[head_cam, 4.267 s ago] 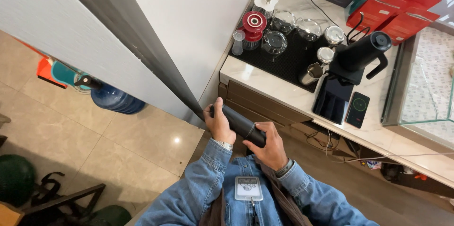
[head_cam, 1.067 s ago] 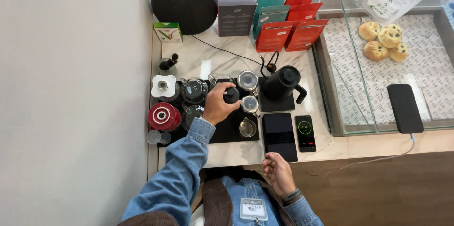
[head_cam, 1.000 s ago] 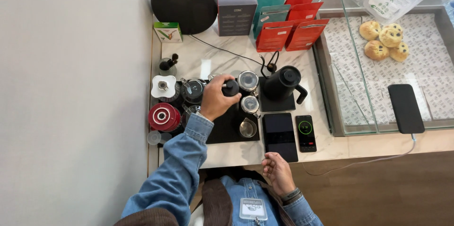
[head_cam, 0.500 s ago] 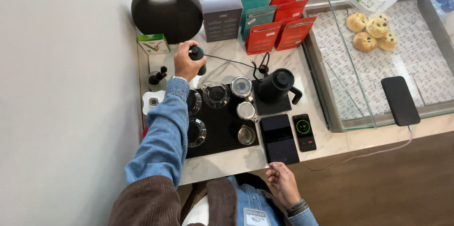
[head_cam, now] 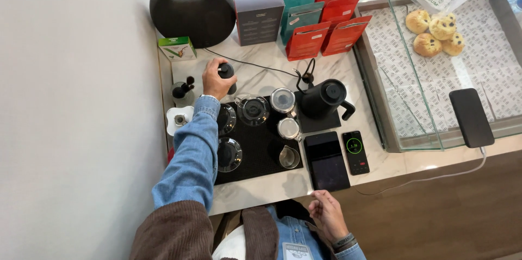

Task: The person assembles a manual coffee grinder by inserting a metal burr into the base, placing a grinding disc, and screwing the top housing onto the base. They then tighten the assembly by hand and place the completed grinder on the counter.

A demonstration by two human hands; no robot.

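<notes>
Desk (head_cam: 255, 186), marble top, carries everything. At the back a big round black case (head_cam: 191, 12) with a handle slot, beside it a dark box (head_cam: 259, 18) and a fan of teal and red pouches (head_cam: 321, 15); to the right a glass display case (head_cam: 435, 75) with buns, a phone lying on its front edge. Mid-desk a black mat (head_cam: 258, 154) holds glass servers and small cups, with a black gooseneck kettle (head_cam: 325, 98) on its base just beside it, then a flat black scale (head_cam: 326, 161) and a phone showing a timer (head_cam: 355, 152). Smallest item is the one in hand: a black cylindrical hand grinder (head_cam: 227, 75), standing upright on bare marble behind the mat, near the small green carton (head_cam: 178, 49). Left hand (head_cam: 216, 79) is closed around its body from the left side, fingers wrapped, cap showing above the grip. Judgement: rigid metal, dense for its size, smooth finish so could slip; grip mid-body, not by the cap. Glassware sits just beside it, so fragile neighbours. Right hand (head_cam: 328, 216) is empty, fingers loosely curled, hanging off the desk's front edge, well apart from the grinder.
</notes>
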